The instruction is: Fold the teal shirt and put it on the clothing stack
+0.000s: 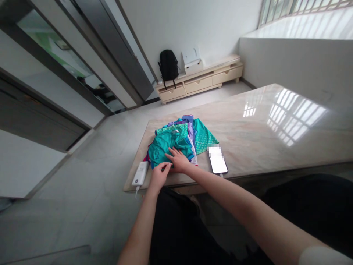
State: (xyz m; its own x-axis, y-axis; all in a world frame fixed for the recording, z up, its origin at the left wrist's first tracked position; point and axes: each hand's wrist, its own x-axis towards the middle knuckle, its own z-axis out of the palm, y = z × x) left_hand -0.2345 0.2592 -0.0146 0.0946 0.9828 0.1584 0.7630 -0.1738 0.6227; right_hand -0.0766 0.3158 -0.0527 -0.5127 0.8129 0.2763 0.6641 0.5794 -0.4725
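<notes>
A shiny teal garment [162,145] with a patterned band and a small white label lies on top of a pile of clothes near the table's left end. My right hand [178,161] rests on its near part, fingers spread. Close by, my left hand [160,176] has thumb and fingers pinched together at the garment's near edge. Purple and lilac clothes [190,127] show beneath, partly covered. Another teal cloth with a dotted pattern [205,134] sticks out to the right of the pile.
On the marble-look table [237,129], a white power bank [140,173] with a cable is left of the pile. A phone [218,163] with a lit screen lies to the right. Beyond stands a low cabinet [198,86] carrying a black backpack [168,65] and a white box [193,66].
</notes>
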